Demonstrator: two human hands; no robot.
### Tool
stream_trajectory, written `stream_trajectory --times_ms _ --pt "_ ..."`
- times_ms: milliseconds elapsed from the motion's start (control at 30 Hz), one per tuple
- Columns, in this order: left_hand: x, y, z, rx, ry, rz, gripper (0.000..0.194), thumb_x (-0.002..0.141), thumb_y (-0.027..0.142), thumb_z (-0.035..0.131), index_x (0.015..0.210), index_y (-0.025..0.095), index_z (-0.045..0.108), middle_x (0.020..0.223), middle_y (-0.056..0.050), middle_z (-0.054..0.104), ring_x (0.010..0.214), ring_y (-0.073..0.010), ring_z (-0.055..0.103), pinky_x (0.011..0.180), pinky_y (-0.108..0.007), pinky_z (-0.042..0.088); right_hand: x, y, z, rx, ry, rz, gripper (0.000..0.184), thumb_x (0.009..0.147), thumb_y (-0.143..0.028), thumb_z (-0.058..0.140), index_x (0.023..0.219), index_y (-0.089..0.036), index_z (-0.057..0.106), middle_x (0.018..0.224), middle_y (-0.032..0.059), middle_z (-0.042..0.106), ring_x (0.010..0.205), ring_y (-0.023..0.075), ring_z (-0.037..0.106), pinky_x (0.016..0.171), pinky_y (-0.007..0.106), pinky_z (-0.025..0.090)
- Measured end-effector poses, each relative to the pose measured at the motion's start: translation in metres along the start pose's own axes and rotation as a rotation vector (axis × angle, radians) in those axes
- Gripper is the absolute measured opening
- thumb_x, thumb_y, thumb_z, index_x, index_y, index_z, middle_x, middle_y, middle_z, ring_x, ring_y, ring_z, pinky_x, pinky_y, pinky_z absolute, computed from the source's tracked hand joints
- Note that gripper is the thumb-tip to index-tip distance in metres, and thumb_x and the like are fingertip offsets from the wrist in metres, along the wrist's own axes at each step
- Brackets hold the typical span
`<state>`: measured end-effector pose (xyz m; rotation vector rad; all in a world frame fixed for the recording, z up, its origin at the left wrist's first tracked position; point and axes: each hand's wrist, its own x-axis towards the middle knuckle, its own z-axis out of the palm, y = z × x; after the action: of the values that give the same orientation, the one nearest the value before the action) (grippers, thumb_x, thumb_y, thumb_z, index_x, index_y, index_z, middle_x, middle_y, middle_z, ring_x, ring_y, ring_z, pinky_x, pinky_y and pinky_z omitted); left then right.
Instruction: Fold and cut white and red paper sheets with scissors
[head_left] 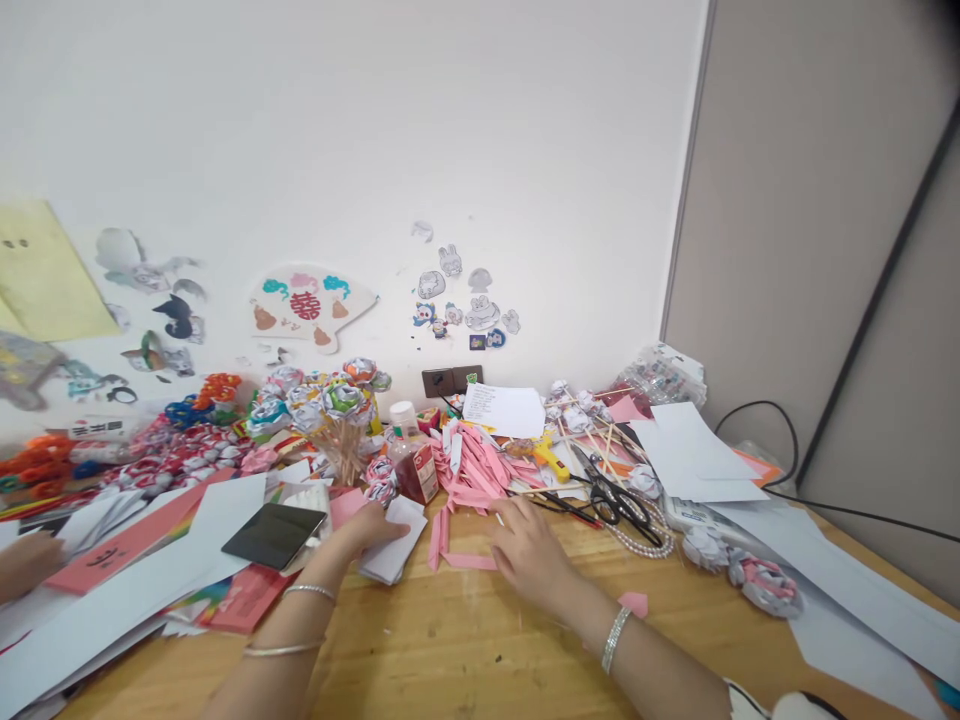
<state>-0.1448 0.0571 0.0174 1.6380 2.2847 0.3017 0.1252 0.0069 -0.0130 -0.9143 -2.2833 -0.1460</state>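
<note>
My left hand (369,526) is at a small stack of white paper sheets (396,560), thumb lying over the top and fingers curled at its far left side. Just right of it, several folded pink paper strips (437,540) rest on the wooden table. My right hand (529,548) is lowered over the end of one pink strip (469,562), fingers bent and apart. A tiny white spot shows by its fingertips, too small to name. Beyond both hands lies a heap of pink strips (480,460), with a small red-and-white box (416,472) beside it.
Black scissors (615,500), a pearl string (660,540) and a yellow glue gun (551,460) lie at the right. A black phone (274,535) and red envelopes (142,540) are left. Another person's hand (30,565) is at the far left. Paper flowers (330,400) stand behind.
</note>
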Motion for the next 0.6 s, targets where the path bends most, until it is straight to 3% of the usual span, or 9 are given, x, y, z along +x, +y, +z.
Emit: stream_trajectory --times_ms 200,367,500,600 --pt "-0.007 0.008 -0.003 0.017 -0.025 0.004 0.040 0.051 0.040 0.064 0.081 0.015 0.056 0.099 -0.015 0.066 0.088 -0.0267 0.061 0.063 -0.027 0.045 -0.008 0.000 0.014 0.027 -0.210 -0.218 0.019 0.081 -0.030 0.053 0.098 -0.025 0.059 0.117 0.0006 0.054 0.103 0.0198 0.045 0.084 0.034 0.041" --pt "-0.008 0.009 -0.005 0.061 -0.049 -0.007 0.042 0.055 0.042 0.064 0.085 0.013 0.057 0.100 -0.017 0.065 0.089 -0.0282 0.061 0.065 -0.029 0.045 -0.008 0.013 0.024 -0.058 -0.164 -0.092 0.034 0.084 -0.022 0.048 0.118 -0.021 0.051 0.106 0.0056 0.062 0.097 0.0194 0.048 0.084 0.034 0.041" --pt "-0.008 0.010 -0.005 0.098 -0.072 -0.006 0.047 0.060 0.041 0.065 0.092 0.008 0.057 0.104 -0.020 0.062 0.094 -0.0299 0.059 0.072 -0.032 0.044 -0.009 0.018 0.026 -0.060 -0.147 -0.078 0.033 0.083 -0.019 0.048 0.116 -0.022 0.053 0.113 0.0051 0.058 0.099 0.0204 0.048 0.085 0.034 0.041" --pt "-0.006 0.011 -0.002 0.107 -0.091 0.005 0.042 0.068 0.039 0.063 0.098 0.010 0.056 0.106 -0.014 0.061 0.093 -0.0242 0.059 0.076 -0.035 0.045 -0.010 0.017 0.026 -0.073 -0.151 -0.070 0.035 0.083 -0.018 0.046 0.118 -0.021 0.051 0.117 0.0055 0.056 0.101 0.0221 0.046 0.086 0.036 0.040"
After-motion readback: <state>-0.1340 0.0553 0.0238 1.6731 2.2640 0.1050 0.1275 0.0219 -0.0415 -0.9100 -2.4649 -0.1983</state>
